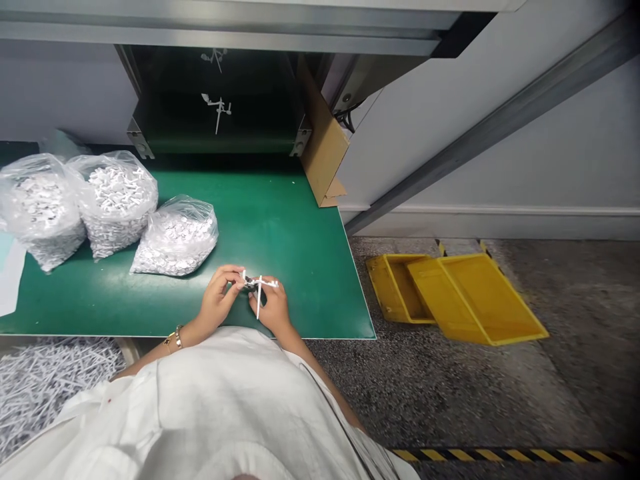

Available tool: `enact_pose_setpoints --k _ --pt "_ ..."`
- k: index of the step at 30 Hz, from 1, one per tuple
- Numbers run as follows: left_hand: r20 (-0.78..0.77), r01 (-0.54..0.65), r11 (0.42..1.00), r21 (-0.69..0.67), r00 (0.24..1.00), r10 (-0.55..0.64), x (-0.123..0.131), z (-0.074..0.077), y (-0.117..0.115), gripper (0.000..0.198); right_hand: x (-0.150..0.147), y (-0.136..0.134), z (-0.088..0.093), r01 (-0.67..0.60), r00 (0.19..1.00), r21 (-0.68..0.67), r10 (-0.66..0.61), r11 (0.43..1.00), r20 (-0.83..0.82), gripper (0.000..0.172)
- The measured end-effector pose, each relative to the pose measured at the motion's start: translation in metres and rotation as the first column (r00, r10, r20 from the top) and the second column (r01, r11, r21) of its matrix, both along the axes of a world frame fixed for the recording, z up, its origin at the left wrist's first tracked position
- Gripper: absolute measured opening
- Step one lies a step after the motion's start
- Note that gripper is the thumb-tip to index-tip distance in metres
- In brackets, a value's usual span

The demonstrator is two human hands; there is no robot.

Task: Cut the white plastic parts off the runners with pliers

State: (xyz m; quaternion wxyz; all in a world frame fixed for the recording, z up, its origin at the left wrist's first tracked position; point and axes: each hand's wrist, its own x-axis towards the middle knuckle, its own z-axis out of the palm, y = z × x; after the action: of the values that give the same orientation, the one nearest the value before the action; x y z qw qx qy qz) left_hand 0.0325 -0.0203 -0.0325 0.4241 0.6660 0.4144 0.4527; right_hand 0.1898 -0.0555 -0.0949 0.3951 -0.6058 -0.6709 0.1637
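Note:
Close to the front edge of the green tabletop [280, 213], both hands meet around a white plastic sprue [259, 297] with a long stem and small parts on side arms. My left hand [220, 293] pinches its left end between thumb and fingertips. My right hand [275, 308] is closed around the right side, under the stem. Something small and dark shows between the hands, too small to name. Left of them stands a clear bag of small white pieces [177, 237], apart from the hands.
Two more bags of white pieces [117, 193] stand at left. Behind, a dark conveyor belt [260, 113] carries similar white sprues [218, 110]. A cardboard sheet [323, 147] stands at right. Yellow crates [480, 300] lie on the floor. White sticks [55, 380] fill a container at lower left.

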Motion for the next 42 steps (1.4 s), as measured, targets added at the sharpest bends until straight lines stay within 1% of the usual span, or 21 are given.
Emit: enact_pose_setpoints --k 1,3,6,9,13,17,22,27,32,38,42 --pt "0.012 -0.017 0.998 -0.054 1.0 0.018 0.001 0.001 0.002 0.016 0.0 0.0 0.0 0.027 1.0 0.003 -0.027 1.0 -0.014 0.027" --pt "0.043 -0.015 0.979 -0.201 0.999 0.025 0.003 0.0 0.005 0.019 0.0 0.0 0.0 0.046 0.998 0.012 -0.046 0.999 -0.039 0.025" --pt "0.108 -0.006 0.915 -0.403 0.993 0.054 0.003 -0.004 0.007 0.022 0.0 0.0 0.002 0.021 0.999 0.021 -0.02 1.0 -0.047 0.024" --pt "0.137 -0.02 0.873 -0.488 0.986 0.099 0.003 -0.009 0.007 0.025 0.0 -0.001 0.005 0.005 0.999 0.024 -0.004 1.0 -0.042 0.025" --pt "0.151 -0.012 0.855 -0.518 0.983 0.105 0.001 -0.012 0.008 0.028 0.0 -0.002 0.007 -0.026 0.998 -0.004 0.026 1.0 -0.064 0.026" --pt "0.123 0.005 0.847 -0.531 0.99 0.072 -0.001 -0.009 0.009 0.029 0.0 -0.002 0.005 -0.039 0.995 -0.013 0.038 0.999 -0.093 0.028" --pt "0.091 0.039 0.851 -0.523 0.996 0.01 -0.005 -0.005 0.013 0.03 0.001 -0.002 0.005 -0.054 0.994 -0.035 0.051 0.998 -0.102 0.029" --pt "0.093 0.073 0.86 -0.506 0.995 -0.03 -0.008 -0.004 0.017 0.029 0.001 -0.001 0.006 -0.068 0.99 -0.031 0.063 0.997 -0.124 0.029" --pt "0.087 0.1 0.855 -0.509 0.994 -0.064 -0.009 -0.002 0.019 0.029 0.001 -0.002 0.005 -0.09 0.982 -0.021 0.086 0.996 -0.166 0.031" --pt "0.09 0.129 0.857 -0.498 0.991 -0.096 -0.009 0.0 0.02 0.027 0.002 -0.002 0.004 -0.099 0.977 -0.053 0.087 0.994 -0.195 0.031" --pt "0.088 0.117 0.859 -0.499 0.993 -0.084 -0.01 -0.001 0.02 0.025 0.001 -0.002 0.004 -0.098 0.98 -0.066 0.084 0.993 -0.183 0.03"
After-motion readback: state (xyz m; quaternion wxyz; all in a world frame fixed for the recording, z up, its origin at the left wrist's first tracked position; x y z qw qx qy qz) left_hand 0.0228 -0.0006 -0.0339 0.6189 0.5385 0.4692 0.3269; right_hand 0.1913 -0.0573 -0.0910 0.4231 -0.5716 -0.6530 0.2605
